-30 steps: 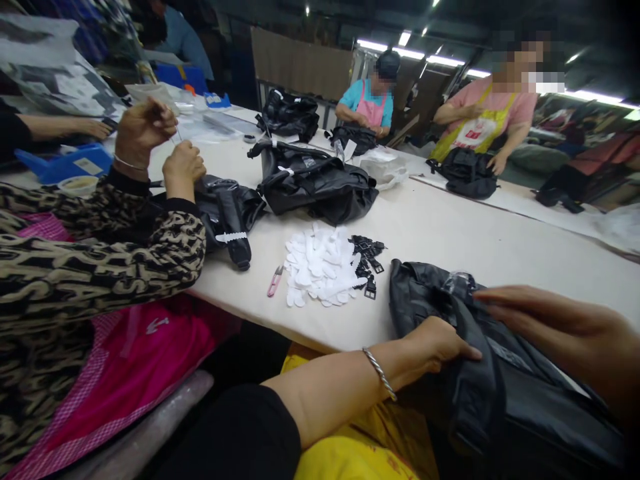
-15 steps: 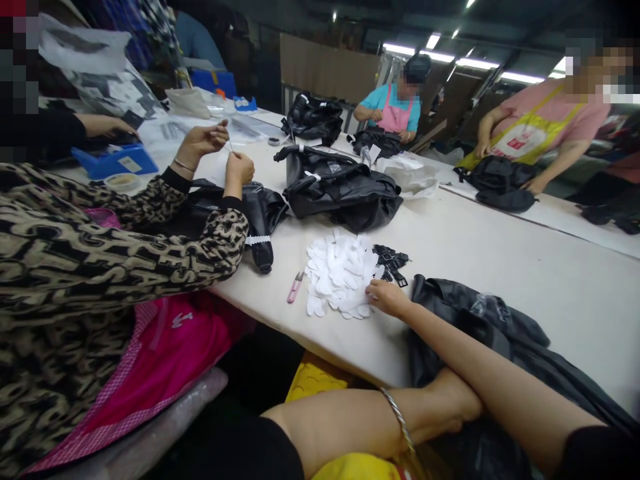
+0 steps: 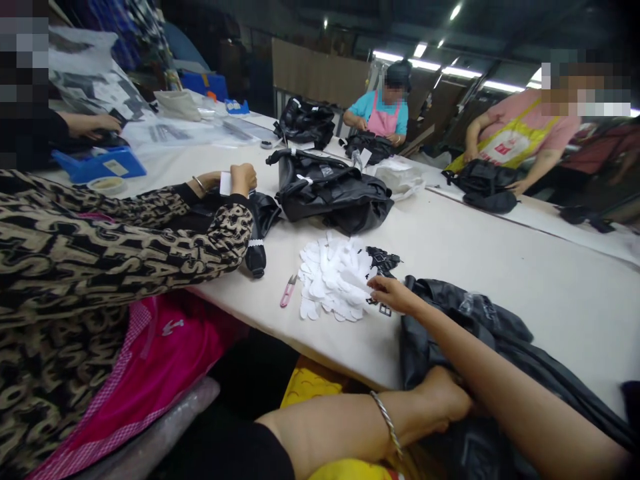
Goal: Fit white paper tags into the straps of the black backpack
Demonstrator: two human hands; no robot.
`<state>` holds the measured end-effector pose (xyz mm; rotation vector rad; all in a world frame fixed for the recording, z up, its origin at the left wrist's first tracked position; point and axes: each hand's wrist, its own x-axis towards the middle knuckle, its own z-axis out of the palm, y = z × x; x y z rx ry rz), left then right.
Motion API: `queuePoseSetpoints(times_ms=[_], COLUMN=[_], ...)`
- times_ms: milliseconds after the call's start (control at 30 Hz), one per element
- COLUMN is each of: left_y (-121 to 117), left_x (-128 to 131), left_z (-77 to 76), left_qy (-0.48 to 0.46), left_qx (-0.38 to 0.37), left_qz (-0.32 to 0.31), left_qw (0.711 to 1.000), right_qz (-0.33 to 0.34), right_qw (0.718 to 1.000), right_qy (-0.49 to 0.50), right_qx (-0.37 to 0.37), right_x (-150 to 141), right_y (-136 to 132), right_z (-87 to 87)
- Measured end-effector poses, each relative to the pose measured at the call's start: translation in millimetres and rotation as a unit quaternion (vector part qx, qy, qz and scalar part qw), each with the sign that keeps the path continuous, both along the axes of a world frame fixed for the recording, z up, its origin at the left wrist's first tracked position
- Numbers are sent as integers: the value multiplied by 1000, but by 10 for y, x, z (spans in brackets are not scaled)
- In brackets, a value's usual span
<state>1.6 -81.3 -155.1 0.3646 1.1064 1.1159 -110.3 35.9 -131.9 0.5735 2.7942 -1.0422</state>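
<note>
**Right hand (image 3: 393, 295) reaches over the table (image 3: 560, 287) to a pile of white pieces (image 3: 333, 280).**

The right hand is half open and its fingertips (image 3: 374, 285) touch the edge of the pile, but I cannot tell if they have hold of a piece. The left hand (image 3: 445, 393) lies on a black bag (image 3: 450, 327) in the lap, partly under the right forearm, so its grip cannot be told; it seems to keep the bag from sliding. Black buckles (image 3: 383, 260) lie beside the pile and pink snips (image 3: 287, 291) just left of it, probably placed so this person and the co-worker in a patterned sleeve (image 3: 125, 253) both reach them.
</note>
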Motion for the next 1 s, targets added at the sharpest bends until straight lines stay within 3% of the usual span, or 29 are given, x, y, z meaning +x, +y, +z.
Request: queuePoseSetpoints(times_ms=[100, 167, 300, 433, 600, 700, 867, 1000], left_y=[-29, -51, -93, -59, 155, 176, 204, 244], left_x=[-46, -74, -138, -247, -437, -579, -855, -969], left_z=[77, 130, 289, 408, 466, 589, 713, 670], left_qy=[11, 17, -23, -94, -69, -77, -107, -98], left_qx=[-50, -66, -41, 13, 4, 20, 17, 7], left_qz=[23, 47, 69, 48, 61, 15, -105, -117], left_qw=[998, 997, 997, 994, 996, 997, 989, 988], right_qz=[-59, -109, -229, -319, -399, -445, -376, -347], right_qw=[996, 981, 908, 860, 812, 803, 815, 814], right_qy=[33, 64, 125, 144, 114, 60, -49, -60], right_qx=[-66, -149, -327, -372, -411, -392, -439, -463], right_x=[146, 303, 834, 1584, 2367, 2614, 2589, 2322], right_y=[-53, -119, -294, -491, -596, -661, -686, -565], right_z=[209, 380, 807, 1105, 1014, 949, 993, 962])
